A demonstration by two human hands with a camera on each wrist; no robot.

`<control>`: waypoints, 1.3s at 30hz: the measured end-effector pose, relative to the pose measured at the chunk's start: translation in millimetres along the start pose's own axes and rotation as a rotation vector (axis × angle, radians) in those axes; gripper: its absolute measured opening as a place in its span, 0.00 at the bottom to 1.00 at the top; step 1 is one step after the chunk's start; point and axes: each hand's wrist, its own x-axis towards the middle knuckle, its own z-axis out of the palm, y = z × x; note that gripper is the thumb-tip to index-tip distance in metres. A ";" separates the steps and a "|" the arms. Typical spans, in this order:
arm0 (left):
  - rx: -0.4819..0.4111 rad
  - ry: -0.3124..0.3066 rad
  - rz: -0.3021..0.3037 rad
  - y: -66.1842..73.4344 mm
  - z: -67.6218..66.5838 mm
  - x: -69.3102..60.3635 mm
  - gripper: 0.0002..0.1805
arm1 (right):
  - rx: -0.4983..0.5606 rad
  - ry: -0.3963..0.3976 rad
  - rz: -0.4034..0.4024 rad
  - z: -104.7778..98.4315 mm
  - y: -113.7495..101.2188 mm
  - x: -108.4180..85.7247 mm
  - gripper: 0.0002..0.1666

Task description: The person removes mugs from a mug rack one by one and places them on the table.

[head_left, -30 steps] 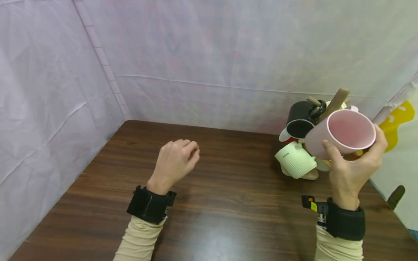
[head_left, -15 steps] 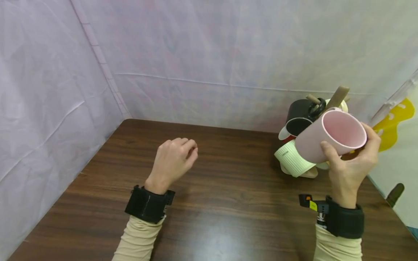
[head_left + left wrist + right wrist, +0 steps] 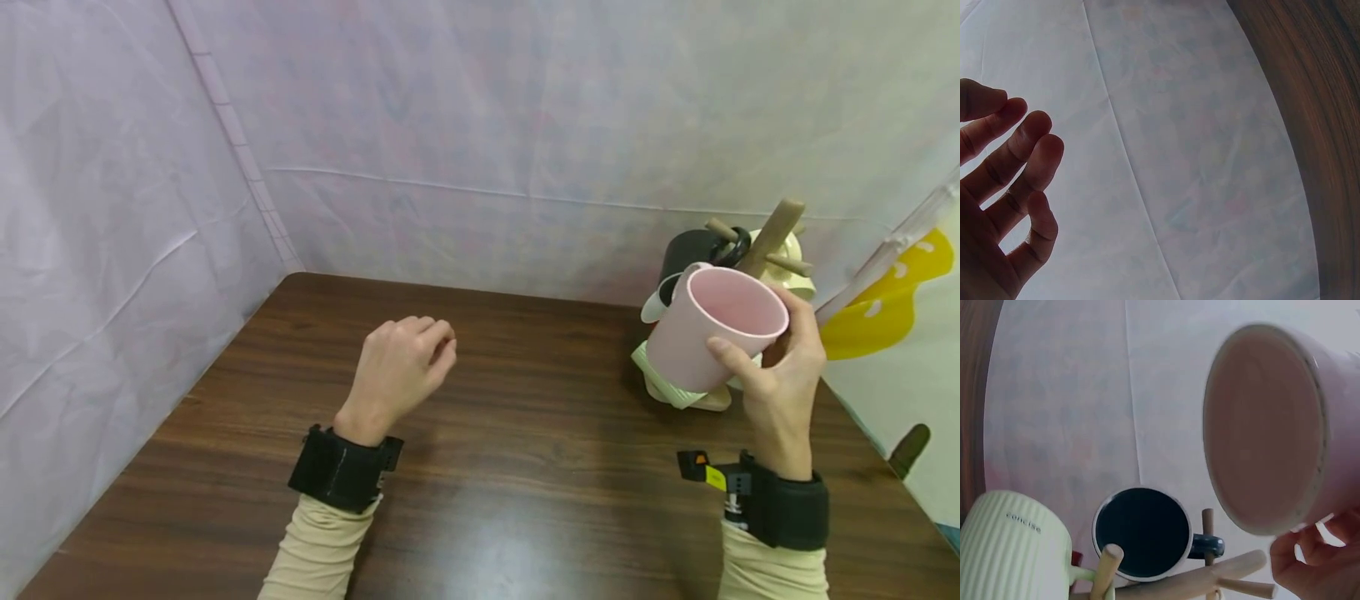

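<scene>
My right hand [image 3: 783,387] grips a pink mug [image 3: 686,342] by its rim, thumb on the near side. It holds the mug tilted in the air, with the opening up and toward the right. Behind it stands a wooden mug tree [image 3: 776,225] with a black mug [image 3: 686,248] and a cream mug [image 3: 791,250] at its pegs. A light green ribbed mug [image 3: 1013,550], lettered "concise", hangs there too; the pink mug hides most of it in the head view. My left hand [image 3: 401,367] is over the table, fingers loosely curled around nothing.
The brown wooden table [image 3: 510,433] is bounded by a pale cloth wall [image 3: 465,125] at the back and left. A yellow sheet-like thing [image 3: 877,321] hangs at the right. Beyond the table's right edge is a dark green object [image 3: 909,450].
My right hand has carried the pink mug leftward and slightly down, away from the tree's right side, uncovering a peg and more of the cream mug. The left hand has stayed put.
</scene>
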 end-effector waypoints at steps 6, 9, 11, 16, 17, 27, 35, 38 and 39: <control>-0.005 0.002 0.004 0.7 -0.3 0.0 0.03 | -0.002 -0.099 0.070 -0.2 -1.3 -1.6 0.38; -0.009 0.007 0.009 0.8 -0.3 0.1 0.03 | -0.035 -0.138 0.089 0.7 -1.3 -2.4 0.39; -0.010 0.009 0.011 0.8 -0.2 0.1 0.03 | -0.051 -0.164 0.104 0.8 -0.9 -2.8 0.39; -0.012 0.006 0.012 0.5 1.1 0.1 0.03 | -0.067 -0.264 0.121 -0.2 0.9 -4.3 0.41; -0.012 0.005 0.011 0.5 1.2 0.0 0.03 | -0.064 -0.290 0.122 -0.6 1.4 -4.6 0.42; -0.039 -0.002 0.012 2.8 1.7 1.0 0.03 | -0.018 -0.470 0.137 -1.1 6.5 -6.7 0.44; -0.060 -0.013 0.015 5.4 4.7 1.2 0.02 | -0.018 -0.580 0.156 1.2 9.3 -6.3 0.44; -0.061 -0.016 0.018 6.6 4.8 1.5 0.02 | -0.004 -0.603 0.154 3.4 12.0 -7.0 0.45; -0.061 -0.016 0.019 6.8 5.0 1.8 0.02 | 0.003 -0.609 0.154 4.6 12.8 -7.3 0.45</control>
